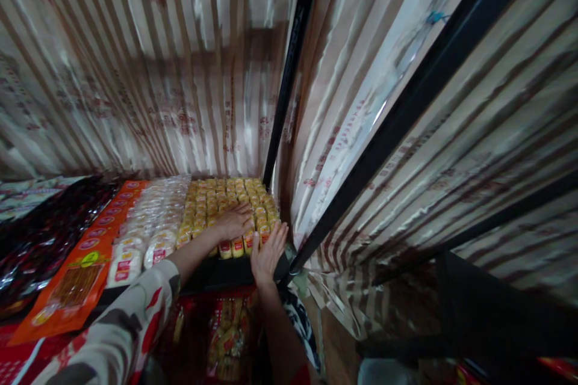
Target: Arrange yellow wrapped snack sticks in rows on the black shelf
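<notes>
Small yellow wrapped snack packs (215, 201) stand in tight rows at the right end of a dark shelf (208, 274). My left hand (235, 221) lies flat across the top of these packs, palm down, fingers stretched toward the right. At their front right corner, my right hand (270, 254) is held with its fingers extended upward, against or close to the end packs. Neither hand grips a pack. Part of the rows is hidden beneath the left hand and behind the right.
Left of the yellow packs are white wrapped snacks (156, 216), orange packets (93, 252) and dark shiny packets (49, 234). Black metal posts (289, 90) frame the shelf, with printed pleated sheeting (194, 72) behind. Below sits a red crate (189, 337) with more yellow packs (230, 337).
</notes>
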Motion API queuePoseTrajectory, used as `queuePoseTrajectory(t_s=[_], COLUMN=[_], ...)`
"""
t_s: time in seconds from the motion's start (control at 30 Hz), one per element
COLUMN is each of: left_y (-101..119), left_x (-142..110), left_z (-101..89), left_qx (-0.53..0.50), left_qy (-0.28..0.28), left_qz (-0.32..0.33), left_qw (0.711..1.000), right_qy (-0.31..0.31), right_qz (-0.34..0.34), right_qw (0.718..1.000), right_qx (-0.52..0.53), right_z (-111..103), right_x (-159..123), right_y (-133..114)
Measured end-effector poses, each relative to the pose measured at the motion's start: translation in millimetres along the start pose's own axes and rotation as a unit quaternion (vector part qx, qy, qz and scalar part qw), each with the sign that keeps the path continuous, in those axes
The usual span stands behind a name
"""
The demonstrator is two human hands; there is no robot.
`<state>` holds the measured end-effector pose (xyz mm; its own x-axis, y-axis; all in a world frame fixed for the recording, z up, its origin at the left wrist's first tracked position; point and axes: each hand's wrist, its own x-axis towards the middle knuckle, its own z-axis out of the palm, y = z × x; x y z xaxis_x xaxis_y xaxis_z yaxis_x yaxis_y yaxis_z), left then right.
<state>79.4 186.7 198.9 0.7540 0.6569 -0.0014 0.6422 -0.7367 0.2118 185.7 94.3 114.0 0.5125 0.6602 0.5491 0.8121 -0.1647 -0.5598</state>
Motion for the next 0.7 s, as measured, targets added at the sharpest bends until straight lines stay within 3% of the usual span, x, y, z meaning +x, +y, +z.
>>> queuePoseTrajectory(t_s=[0.3,0.7], left_y=[-3,2], left_x=[10,9], left_z=[16.2,19.9], left_qx=[0.02,0.053], left_qy=[0.033,0.081], left_qz=[0.01,0.01], left_qw=[0.999,0.995], right_qy=[-0.03,-0.017], right_qz=[0.017,0.026], right_qw=[0.999,0.999], right_qx=[0.019,0.043], right_z=[15,12], right_x=[0,21], right_y=[5,17])
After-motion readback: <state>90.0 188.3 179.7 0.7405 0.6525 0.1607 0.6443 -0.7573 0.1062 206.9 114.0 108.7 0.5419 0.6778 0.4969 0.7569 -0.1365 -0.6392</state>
